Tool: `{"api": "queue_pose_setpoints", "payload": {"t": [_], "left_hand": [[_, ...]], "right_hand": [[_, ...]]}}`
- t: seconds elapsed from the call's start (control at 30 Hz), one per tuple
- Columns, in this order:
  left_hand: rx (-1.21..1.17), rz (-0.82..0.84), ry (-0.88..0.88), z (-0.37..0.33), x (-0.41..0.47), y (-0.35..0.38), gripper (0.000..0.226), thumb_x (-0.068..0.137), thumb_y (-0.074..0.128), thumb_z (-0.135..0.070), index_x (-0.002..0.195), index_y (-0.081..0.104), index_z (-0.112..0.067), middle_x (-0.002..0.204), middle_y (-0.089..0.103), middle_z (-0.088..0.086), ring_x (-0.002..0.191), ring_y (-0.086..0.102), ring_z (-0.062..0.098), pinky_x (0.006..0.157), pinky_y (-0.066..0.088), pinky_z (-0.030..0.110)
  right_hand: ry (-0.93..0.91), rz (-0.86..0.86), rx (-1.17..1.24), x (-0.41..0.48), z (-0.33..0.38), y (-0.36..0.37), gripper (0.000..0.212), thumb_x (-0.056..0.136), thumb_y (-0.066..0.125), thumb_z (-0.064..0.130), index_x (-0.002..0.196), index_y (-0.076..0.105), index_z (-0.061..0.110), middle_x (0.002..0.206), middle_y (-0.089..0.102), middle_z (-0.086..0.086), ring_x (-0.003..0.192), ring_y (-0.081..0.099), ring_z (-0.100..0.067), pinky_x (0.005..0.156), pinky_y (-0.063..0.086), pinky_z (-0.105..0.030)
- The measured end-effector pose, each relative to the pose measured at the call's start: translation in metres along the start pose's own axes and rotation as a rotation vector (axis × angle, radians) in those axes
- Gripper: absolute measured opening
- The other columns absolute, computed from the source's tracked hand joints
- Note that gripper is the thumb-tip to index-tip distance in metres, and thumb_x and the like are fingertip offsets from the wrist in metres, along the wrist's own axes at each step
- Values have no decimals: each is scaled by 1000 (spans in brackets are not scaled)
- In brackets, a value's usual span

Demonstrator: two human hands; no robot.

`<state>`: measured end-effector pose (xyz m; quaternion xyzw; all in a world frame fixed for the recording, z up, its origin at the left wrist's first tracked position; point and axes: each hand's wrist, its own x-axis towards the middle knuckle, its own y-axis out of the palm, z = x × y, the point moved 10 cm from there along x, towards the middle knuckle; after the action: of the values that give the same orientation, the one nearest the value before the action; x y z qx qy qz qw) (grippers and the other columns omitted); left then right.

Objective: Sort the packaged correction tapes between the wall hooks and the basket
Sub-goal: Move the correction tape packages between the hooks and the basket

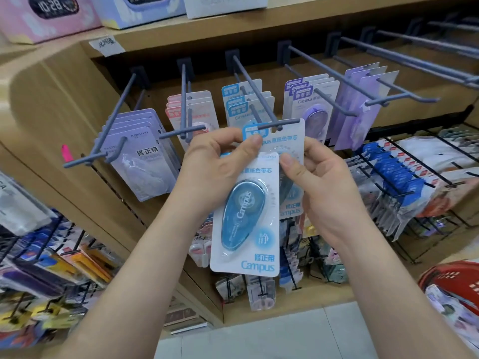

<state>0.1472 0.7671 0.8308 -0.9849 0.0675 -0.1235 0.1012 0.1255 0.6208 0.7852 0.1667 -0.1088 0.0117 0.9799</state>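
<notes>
Two blue Campus correction tape packs are in my hands in front of the wall hooks. The front pack [246,216] shows a blue teardrop tape body, and my left hand [215,164] pinches its top. Behind it, the second blue pack [287,141] sits higher, its hang hole at the tip of a grey hook [259,94]; my right hand [318,182] pinches its side. More blue packs [246,104] hang further back on that hook. The red basket [451,283] stands at the lower right with packs inside.
Neighbouring hooks carry lavender packs [145,151], pink packs [189,110] and purple packs [311,99]. Bare grey hooks [388,73] jut out at the upper right. Wire racks of stationery [401,182] fill the shelves below, and boxes [51,14] stand on the top shelf.
</notes>
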Motion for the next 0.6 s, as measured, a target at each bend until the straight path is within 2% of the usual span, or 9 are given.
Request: {"api": "queue_pose_setpoints", "payload": {"t": [0.1,0.17,0.23,0.33,0.5,0.6], "left_hand": [[-45,-9,-17,3,0,0,20,78,66,-39,82,74,-22,82,75,-3,76,70,13,70,57,37],[-54,-11,-22,3,0,0,23,77,66,-39,84,74,-18,81,75,-2,75,69,13,71,56,38],[-43,-16,-23,3,-2,-1,28,78,65,-38,88,73,-13,80,75,-1,72,69,12,67,56,36],[-53,-45,-39,7,-4,-3,16,85,66,-31,83,74,-17,80,76,1,71,69,15,65,56,35],[-42,-80,-62,11,-2,-4,19,92,65,-22,75,74,-19,76,74,4,68,67,17,62,54,33],[-31,-110,-67,17,0,-8,20,92,66,-22,74,73,-21,74,73,2,69,66,16,61,53,31]], "right_hand": [[15,19,-20,4,3,2,29,88,62,24,115,66,18,108,76,-7,105,70,-28,96,53,-50],[45,31,-1,5,0,3,23,91,63,24,113,68,19,109,75,-7,104,70,-27,95,54,-48],[90,36,47,6,-2,3,15,96,60,22,106,70,18,104,76,-7,96,72,-23,86,59,-40],[149,22,47,8,-4,1,20,100,54,21,97,72,14,95,77,-8,83,73,-19,69,61,-33],[79,-29,-50,24,7,4,9,93,65,15,98,73,14,93,78,-8,87,75,-24,78,60,-39],[53,-66,-38,34,11,7,8,92,66,9,91,73,14,83,77,-3,78,74,-18,72,61,-35]]}}
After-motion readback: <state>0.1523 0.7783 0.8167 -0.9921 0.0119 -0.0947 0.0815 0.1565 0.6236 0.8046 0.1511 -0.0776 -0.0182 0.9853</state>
